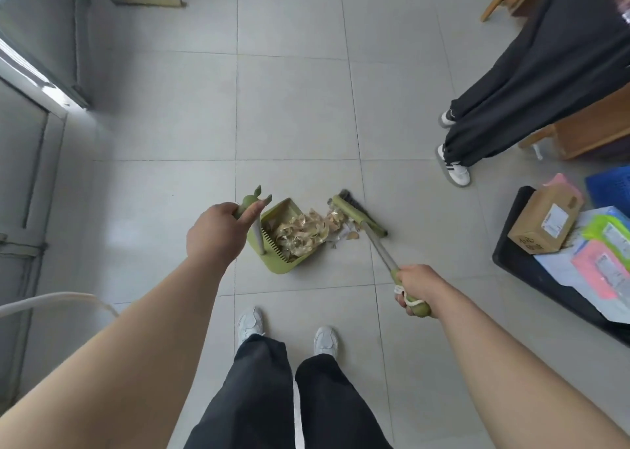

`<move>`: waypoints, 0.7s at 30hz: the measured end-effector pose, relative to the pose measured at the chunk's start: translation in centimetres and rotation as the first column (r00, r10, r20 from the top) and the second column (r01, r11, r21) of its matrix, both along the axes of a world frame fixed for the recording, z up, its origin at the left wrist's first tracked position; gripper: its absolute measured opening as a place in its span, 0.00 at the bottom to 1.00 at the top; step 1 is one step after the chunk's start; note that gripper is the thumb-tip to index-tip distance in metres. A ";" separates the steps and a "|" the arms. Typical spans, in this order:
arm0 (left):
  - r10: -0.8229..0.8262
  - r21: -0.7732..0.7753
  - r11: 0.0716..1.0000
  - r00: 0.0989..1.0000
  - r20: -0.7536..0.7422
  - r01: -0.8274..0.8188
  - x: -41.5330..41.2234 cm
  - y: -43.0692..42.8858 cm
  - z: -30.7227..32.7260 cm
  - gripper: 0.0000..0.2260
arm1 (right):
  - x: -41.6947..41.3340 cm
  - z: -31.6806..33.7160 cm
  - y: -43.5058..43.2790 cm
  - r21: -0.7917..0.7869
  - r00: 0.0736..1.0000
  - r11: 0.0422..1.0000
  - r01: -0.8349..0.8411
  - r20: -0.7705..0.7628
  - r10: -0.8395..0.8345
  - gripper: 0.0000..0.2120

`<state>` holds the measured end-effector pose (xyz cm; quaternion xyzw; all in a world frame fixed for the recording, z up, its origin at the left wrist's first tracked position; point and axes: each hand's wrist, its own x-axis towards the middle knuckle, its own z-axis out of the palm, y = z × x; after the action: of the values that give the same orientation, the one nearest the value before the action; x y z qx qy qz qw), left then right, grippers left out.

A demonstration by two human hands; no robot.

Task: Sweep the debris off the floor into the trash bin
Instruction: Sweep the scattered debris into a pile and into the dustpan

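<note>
The left grip (218, 232) holds the green dustpan's upright handle. The dustpan (276, 267) rests on the tiled floor (293, 107), open edge facing right. The right grip (417, 288) curls round the broom's handle end. The broom head (359, 216) lies just beside that edge. Most debris (300, 235) sits inside the pan, with a few scraps (347, 234) before the bristles. Bare tiles spread left and beyond. A black surface (514, 261) and another person's shoes (455, 169) are to the right.

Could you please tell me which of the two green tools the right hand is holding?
The broom: the right hand grips its long slanted handle, while the left hand grips the upright handle of the dustpan.
</note>
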<state>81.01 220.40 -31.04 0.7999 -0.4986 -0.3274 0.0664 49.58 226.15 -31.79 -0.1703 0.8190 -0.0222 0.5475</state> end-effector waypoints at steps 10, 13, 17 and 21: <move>-0.012 0.017 1.000 0.999 -0.045 0.013 1.9 -0.8 -0.6 0.28 | 6.1 2.1 0.7 0.027 0.868 0.869 -0.494 -0.041 0.495 0.11; -0.021 0.025 0.999 0.998 -0.054 0.022 2.1 -1.0 -0.6 0.28 | 6.7 3.5 0.6 0.034 0.836 0.838 -0.544 -0.056 0.545 0.14; -0.021 0.047 0.999 0.998 -0.065 0.024 2.5 -1.3 -0.8 0.30 | 5.4 5.1 1.0 0.011 0.835 0.841 -0.541 -0.109 0.539 0.13; -0.044 0.062 0.997 0.997 -0.055 0.048 3.5 -1.4 -0.7 0.32 | 4.5 6.0 1.8 -0.051 0.905 0.907 -0.417 -0.115 0.410 0.12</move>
<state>84.49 218.97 -31.70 0.7808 -0.5043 -0.3658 0.0471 54.10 227.92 -25.83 -0.3613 0.7895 0.0728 0.4907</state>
